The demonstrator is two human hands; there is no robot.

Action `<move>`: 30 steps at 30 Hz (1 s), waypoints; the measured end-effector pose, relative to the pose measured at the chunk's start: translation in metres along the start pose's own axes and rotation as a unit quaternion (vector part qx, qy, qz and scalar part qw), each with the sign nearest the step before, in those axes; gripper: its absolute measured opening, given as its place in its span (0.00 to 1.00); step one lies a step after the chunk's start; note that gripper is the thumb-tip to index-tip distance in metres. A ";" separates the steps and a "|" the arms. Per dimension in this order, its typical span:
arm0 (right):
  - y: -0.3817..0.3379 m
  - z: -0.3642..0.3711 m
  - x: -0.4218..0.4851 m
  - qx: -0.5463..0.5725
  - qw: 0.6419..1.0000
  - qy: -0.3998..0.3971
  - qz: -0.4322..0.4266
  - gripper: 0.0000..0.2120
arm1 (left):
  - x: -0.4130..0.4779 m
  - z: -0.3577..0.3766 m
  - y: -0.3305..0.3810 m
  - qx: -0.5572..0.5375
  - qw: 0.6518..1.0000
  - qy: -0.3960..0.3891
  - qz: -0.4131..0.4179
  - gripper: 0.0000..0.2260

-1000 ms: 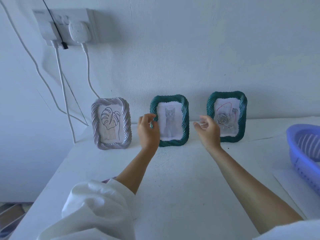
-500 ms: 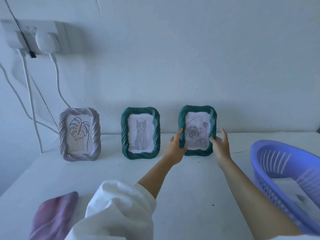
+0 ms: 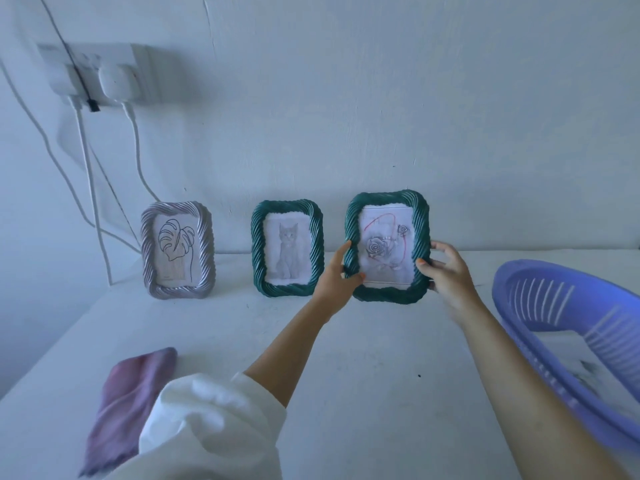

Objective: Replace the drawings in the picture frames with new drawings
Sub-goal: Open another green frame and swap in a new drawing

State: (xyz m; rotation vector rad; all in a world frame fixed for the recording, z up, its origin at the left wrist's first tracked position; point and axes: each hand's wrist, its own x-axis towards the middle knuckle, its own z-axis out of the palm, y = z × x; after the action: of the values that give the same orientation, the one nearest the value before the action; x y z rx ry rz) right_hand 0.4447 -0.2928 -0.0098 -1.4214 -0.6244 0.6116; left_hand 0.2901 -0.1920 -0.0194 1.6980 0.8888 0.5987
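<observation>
While a purple cloth (image 3: 128,407) lies at the near left of the desk (image 3: 381,375), the silver frame (image 3: 204,251) with its leaf sketch and the cat frame (image 3: 258,249) stand against the wall, untouched and well apart from either hand.

What matters is further right. The left hand (image 3: 334,278) grips the left rim of the rose frame (image 3: 381,199), with its forefinger running up the edge and its thumb hooked over the lower front. The frame sits squarely between the two hands, so neither is nearer. Its long axis is upright, and the rose drawing (image 3: 384,247) faces the person while the back faces the wall. It looks to be held just clear of the desk and forward of the other two frames, though I cannot be certain its foot is off the surface. The right hand (image 3: 450,275) clamps the opposite rim, thumb on the front and fingers curled behind.

Both forearms reach out nearly straight, wrists level. From where I stand, the drawing can only come out from the rear, so the frame would need turning over. The lilac basket (image 3: 519,282) waits at the right.
</observation>
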 end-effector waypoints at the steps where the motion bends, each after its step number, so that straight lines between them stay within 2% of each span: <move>1: -0.008 0.000 -0.010 -0.003 1.000 -0.012 -0.007 0.14 | -0.007 -0.005 0.002 0.001 1.000 0.002 -0.002 0.28; 4: -0.028 0.004 -0.045 -0.056 0.997 -0.032 -0.038 0.14 | -0.035 -0.018 0.013 0.001 0.999 0.053 0.001 0.23; 7: -0.047 0.020 -0.087 -0.202 0.975 -0.049 -0.079 0.13 | -0.068 -0.023 0.029 -0.067 0.996 0.057 0.014 0.19; 10: -0.056 0.048 -0.130 -0.415 0.899 -0.069 -0.123 0.15 | -0.097 -0.024 0.039 -0.187 0.981 -0.001 -0.050 0.21; 12: -0.054 0.067 -0.153 -0.503 0.849 -0.085 -0.135 0.15 | -0.107 -0.028 0.035 -0.195 0.976 -0.011 -0.095 0.20; 14: -0.050 0.083 -0.165 -0.553 0.811 -0.131 -0.136 0.12 | -0.114 -0.032 0.028 -0.171 0.979 0.006 -0.112 0.10; 15: -0.048 0.088 -0.169 -0.559 0.804 -0.159 -0.130 0.10 | -0.116 -0.035 0.023 -0.162 0.979 0.024 -0.119 0.06; 16: -0.048 0.090 -0.171 -0.545 0.808 -0.189 -0.118 0.10 | -0.117 -0.039 0.018 -0.158 0.978 0.037 -0.129 0.04; 18: -0.053 0.089 -0.172 -0.474 0.847 -0.225 -0.088 0.14 | -0.119 -0.050 0.008 -0.165 0.974 0.045 -0.147 0.06; 21: -0.058 0.076 -0.165 -0.390 0.900 -0.170 -0.093 0.10 | -0.120 -0.064 -0.008 -0.142 0.976 0.045 -0.159 0.08; 23: -0.056 0.071 -0.157 -0.364 0.917 -0.145 -0.080 0.09 | -0.120 -0.068 -0.014 -0.124 0.978 0.043 -0.162 0.08; 26: -0.052 0.074 -0.150 -0.289 0.941 -0.173 -0.041 0.09 | -0.120 -0.068 -0.018 -0.072 0.983 0.058 -0.157 0.07; 28: -0.046 0.075 -0.147 -0.220 0.961 -0.169 -0.016 0.11 | -0.118 -0.068 -0.026 -0.027 0.984 0.072 -0.164 0.10; 30: -0.040 0.072 -0.144 -0.201 0.967 -0.155 0.008 0.10 | -0.118 -0.069 -0.037 0.026 0.982 0.074 -0.172 0.13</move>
State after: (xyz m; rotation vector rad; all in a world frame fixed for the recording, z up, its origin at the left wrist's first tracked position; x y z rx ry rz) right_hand 0.2931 -0.3478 0.0299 -1.7226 -1.0299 0.7577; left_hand 0.1578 -0.2415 -0.0294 1.5105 1.2824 0.4737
